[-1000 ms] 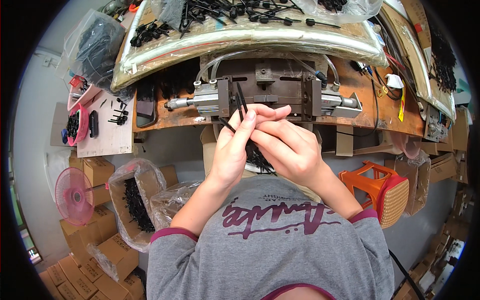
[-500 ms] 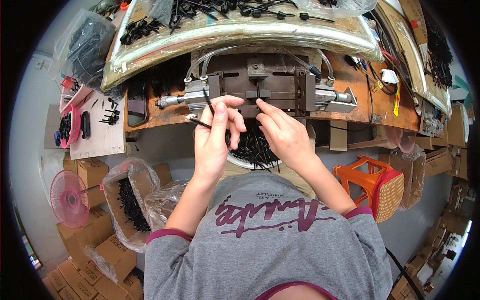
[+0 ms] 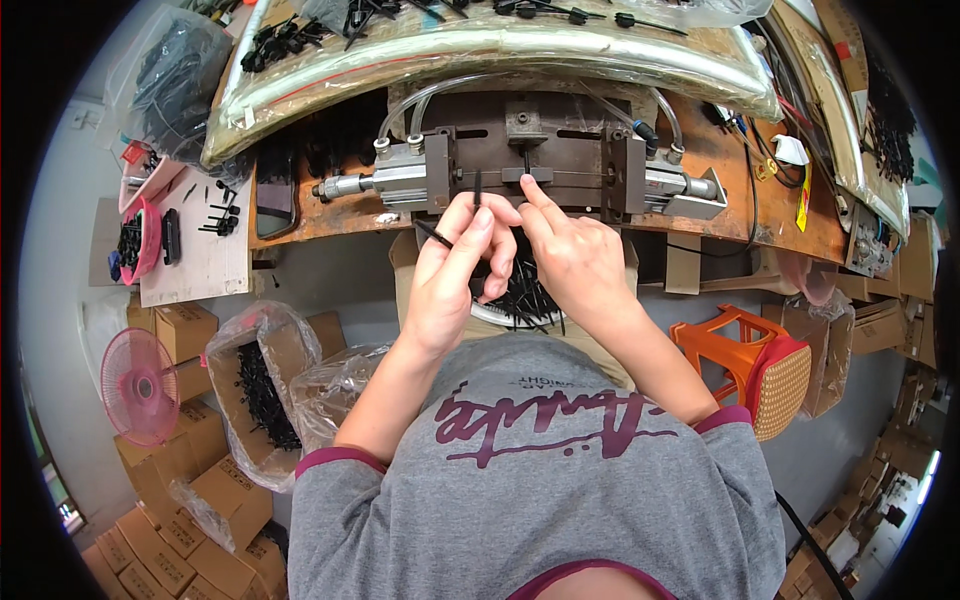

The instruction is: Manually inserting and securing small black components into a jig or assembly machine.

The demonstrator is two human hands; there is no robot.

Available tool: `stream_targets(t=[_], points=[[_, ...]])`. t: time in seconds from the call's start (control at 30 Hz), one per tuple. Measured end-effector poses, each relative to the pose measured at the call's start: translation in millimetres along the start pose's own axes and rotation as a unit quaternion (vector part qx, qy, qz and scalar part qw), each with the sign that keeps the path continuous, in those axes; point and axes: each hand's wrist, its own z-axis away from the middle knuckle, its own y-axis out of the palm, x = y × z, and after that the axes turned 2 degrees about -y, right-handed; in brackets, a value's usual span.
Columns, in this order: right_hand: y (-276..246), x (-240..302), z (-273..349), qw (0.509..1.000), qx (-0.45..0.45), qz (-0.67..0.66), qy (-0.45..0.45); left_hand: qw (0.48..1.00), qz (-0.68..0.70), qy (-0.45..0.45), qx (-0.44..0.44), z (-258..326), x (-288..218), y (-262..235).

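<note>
My left hand is closed around thin black plastic sticks; one points up past the fingers, another juts out to the left. My right hand has its index finger stretched out, its tip at a small dark block in the middle of a metal clamping fixture. A thin black piece lies upright in line with that fingertip, between the block and the bracket behind it. Nothing shows in the right hand, whose other fingers are bent. Below both hands, a white-rimmed bowl of black sticks is partly hidden.
Silver air cylinders with clear hoses flank the fixture on the wooden bench. Behind stands a plastic-wrapped tray with black parts. An orange stool is at right; a pink fan and a bag-lined box stand at left.
My left hand has moved right, closer to my right hand, still holding the sticks. My right index finger has straightened against the block, with the other fingers drawn back.
</note>
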Motion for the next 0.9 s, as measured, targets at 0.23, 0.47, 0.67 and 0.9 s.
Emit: stream_targets(t=[0.23,0.47,0.67,0.9], points=[[-1,3,-2,1.0,0.014,0.007,0.013,1.0,0.02,-0.012,0.002,2,0,-1],[-21,0,-3,0.932,-0.008,-0.336,0.138,1.0,0.007,-0.007,0.004,5,3,-5],[-49,5,-12,0.735,-0.033,-0.635,0.236,0.992,-0.122,-0.018,-0.003,3,9,4],[-43,-5,-13,0.638,-0.03,-0.709,0.299,0.952,-0.306,0.014,-0.005,2,8,10]])
